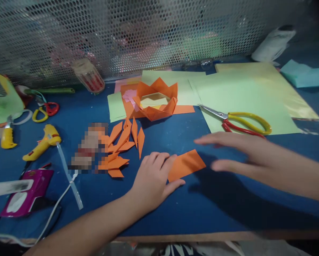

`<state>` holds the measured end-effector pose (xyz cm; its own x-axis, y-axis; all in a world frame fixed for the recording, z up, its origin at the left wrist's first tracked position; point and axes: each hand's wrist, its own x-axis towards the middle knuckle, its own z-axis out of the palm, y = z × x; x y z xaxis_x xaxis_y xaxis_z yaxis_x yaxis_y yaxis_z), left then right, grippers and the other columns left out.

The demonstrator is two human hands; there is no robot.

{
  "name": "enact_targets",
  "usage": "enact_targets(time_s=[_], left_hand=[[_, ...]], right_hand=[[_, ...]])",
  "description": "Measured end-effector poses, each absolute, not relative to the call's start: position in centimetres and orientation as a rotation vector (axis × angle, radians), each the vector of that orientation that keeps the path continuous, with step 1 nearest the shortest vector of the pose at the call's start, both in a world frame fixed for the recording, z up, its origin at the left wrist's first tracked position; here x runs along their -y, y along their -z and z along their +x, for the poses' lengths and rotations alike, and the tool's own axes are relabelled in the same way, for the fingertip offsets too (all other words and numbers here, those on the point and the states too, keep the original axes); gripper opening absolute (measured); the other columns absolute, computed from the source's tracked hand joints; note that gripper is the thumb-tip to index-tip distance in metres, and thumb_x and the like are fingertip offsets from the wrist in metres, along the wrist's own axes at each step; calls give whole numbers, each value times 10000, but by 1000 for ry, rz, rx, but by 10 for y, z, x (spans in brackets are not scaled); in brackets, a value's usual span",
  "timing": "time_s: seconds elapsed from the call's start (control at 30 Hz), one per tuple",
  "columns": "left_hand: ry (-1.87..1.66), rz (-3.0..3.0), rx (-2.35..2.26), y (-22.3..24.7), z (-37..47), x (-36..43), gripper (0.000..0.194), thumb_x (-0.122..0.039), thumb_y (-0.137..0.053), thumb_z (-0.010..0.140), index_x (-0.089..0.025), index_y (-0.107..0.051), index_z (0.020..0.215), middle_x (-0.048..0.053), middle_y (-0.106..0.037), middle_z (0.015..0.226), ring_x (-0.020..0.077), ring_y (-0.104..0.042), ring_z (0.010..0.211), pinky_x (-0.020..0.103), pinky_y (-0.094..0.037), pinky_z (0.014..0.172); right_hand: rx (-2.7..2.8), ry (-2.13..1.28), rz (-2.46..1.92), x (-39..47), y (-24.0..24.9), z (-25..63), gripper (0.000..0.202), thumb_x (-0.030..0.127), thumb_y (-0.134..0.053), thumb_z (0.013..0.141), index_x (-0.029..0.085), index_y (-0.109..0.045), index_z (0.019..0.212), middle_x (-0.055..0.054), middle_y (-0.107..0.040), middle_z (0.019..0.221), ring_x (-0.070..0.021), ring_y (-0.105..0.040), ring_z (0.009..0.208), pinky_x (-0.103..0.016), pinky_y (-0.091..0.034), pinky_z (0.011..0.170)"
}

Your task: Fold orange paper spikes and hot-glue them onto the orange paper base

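A small orange paper rectangle [188, 164] lies on the blue tabletop at the centre. My left hand [154, 174] holds down its left end, fingers curled over it and thumb along the lower edge. To the right of the paper, my right hand [234, 153] is raised above the table, open and holding nothing, with thumb and fingers apart. Several folded orange paper points [122, 142] lie in a loose pile left of my left hand. Beyond, a ring of folded orange paper [159, 106] with pointed tips stands on flat sheets.
Scissors [228, 117] with red and yellow handles rest on pale green sheets [244, 92]. At left are a yellow glue gun [43, 144], a purple packet [28, 192], a white cable [60, 202] and smaller scissors [46, 110]. A jar [88, 76] stands by the perforated metal panel [148, 35].
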<state>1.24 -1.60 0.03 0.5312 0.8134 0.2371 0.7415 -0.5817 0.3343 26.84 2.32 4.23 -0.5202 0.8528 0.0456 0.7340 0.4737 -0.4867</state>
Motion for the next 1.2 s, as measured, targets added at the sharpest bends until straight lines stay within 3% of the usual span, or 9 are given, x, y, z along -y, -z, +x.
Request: enact_targets(time_s=[0.1,0.17,0.3,0.43,0.5,0.67,0.87,1.1,1.2], left_hand=[[-504,2388,-1342,-1,13,14,436,-386,-580,877,-133,-541,1230,116,-608,1077,264,-528,999,438,-468,844],[-495,2267,-1324,-3,12,12,381,-328,-576,887,-164,-536,1229,94,-606,1075,249,-533,999,437,-455,868],[-493,2124,-1309,-5,9,10,377,-275,-581,883,-186,-514,1243,86,-586,1125,241,-528,1052,438,-432,922],[-454,2148,-1320,-3,10,10,419,-280,-553,893,-170,-474,1290,120,-518,1263,274,-447,1174,484,-377,1000],[-450,2168,-1304,-2,11,10,396,-260,-524,907,-182,-472,1291,111,-524,1267,270,-441,1175,481,-371,1003],[-457,2168,-1255,-3,10,7,314,-189,-494,913,-208,-528,1225,80,-565,1215,243,-494,1098,448,-389,944],[-539,2078,-1205,-4,8,7,313,-143,-549,871,-239,-561,1169,30,-614,1108,213,-502,1027,400,-416,903],[-666,2037,-1134,-1,3,6,359,-110,-574,848,-243,-562,1182,42,-582,1144,185,-536,1092,350,-431,960],[-719,1967,-1168,-2,4,7,317,-121,-588,850,-239,-588,1144,26,-623,1089,160,-587,1016,298,-471,905]], right_hand=[[2538,-623,-1311,-36,-25,255,508,438,-612,829,255,-527,1295,-103,-563,1275,-276,-561,1130,-420,-500,918],[2524,-697,-1274,-42,-15,247,464,373,-606,841,234,-542,1279,-114,-563,1223,-227,-602,1010,-374,-530,828],[2428,-879,-1179,-43,-7,240,374,299,-595,842,224,-604,1207,-61,-604,965,-123,-569,691,-256,-493,590],[2360,-959,-1223,-40,-5,238,319,310,-590,840,217,-646,1140,1,-582,715,-112,-507,575,-247,-448,536],[2344,-909,-1241,-38,-4,238,306,336,-597,838,231,-658,1118,-8,-587,742,-120,-521,604,-256,-456,559],[2320,-788,-1267,-31,-5,237,441,357,-670,783,272,-606,1211,-76,-582,1060,-143,-567,754,-276,-491,638],[2306,-948,-1283,-20,-8,226,311,258,-625,803,259,-659,1112,-20,-580,831,-100,-510,594,-234,-446,533],[2234,-1027,-1314,-18,-11,223,100,292,-650,777,238,-675,858,-15,-610,858,-112,-556,688,-244,-457,619],[2099,-1193,-1362,-17,-14,222,108,316,-654,772,217,-611,769,11,-614,745,-110,-550,649,-238,-453,596]])
